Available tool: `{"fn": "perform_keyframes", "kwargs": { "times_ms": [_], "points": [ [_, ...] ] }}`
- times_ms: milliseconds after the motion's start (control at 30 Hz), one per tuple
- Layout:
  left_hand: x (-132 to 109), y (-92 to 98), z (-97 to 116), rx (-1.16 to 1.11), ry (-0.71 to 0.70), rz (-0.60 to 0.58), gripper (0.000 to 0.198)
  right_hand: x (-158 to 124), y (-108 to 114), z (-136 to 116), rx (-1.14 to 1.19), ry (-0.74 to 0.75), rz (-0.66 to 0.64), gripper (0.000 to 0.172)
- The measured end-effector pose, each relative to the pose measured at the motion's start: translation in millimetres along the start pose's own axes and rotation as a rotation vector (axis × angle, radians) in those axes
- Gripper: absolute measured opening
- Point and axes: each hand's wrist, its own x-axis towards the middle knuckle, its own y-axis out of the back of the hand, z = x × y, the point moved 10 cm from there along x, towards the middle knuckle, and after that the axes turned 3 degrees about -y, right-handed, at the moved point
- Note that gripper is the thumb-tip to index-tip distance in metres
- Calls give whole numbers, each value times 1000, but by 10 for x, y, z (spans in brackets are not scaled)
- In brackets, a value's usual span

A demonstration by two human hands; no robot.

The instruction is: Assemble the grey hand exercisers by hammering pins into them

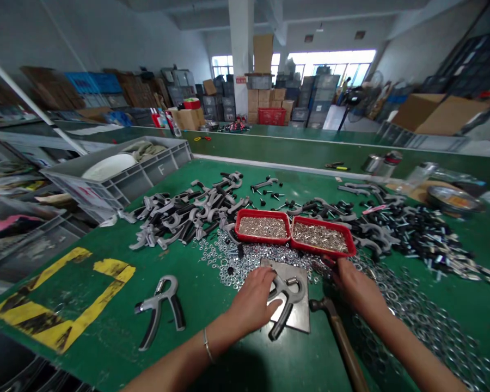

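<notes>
The left hand (251,302) grasped a grey hand gripper (288,291) laid flat on a steel plate (300,314), which gave it firm backing. The right hand (357,286), fingers curled, rested beside a red tray (322,249) of metal parts (320,237), its hold unclear, with a hammer (337,332) within reach.

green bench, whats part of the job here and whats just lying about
Likely in use: left hand, grip trainer, steel plate, right hand, hammer, nuts, red trays.
Just lying about: second grip trainer, grey crate, cardboard boxes.
</notes>
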Motion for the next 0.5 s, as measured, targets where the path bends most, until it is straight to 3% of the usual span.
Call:
{"fn": "perform_keyframes", "kwargs": {
  "times_ms": [67, 133, 200, 267, 367, 500],
  "points": [
    [16, 12, -17, 13, 23, -11, 53, 17, 179, -9, 151, -58, 32, 16],
    [10, 24, -31, 26, 28, -10, 56, 0, 263, -127, 519, -136, 14, 22],
    [-2, -2, -41, 10, 24, -26, 53, -61, 198, -361, 980, -220, -42, 29],
    [-14, -35, -86, -13, 55, -37, 45, -142, 73, -616, 1260, -280, -56, 33],
    [-25, -61, -163, -17, 119, -25, 41, -231, -141, -848, 1353, -319, -26, 34],
    [-23, -87, -172, -28, 122, -22, 38, -243, -314, -920, 1387, -332, -19, 31]
  ]
}}
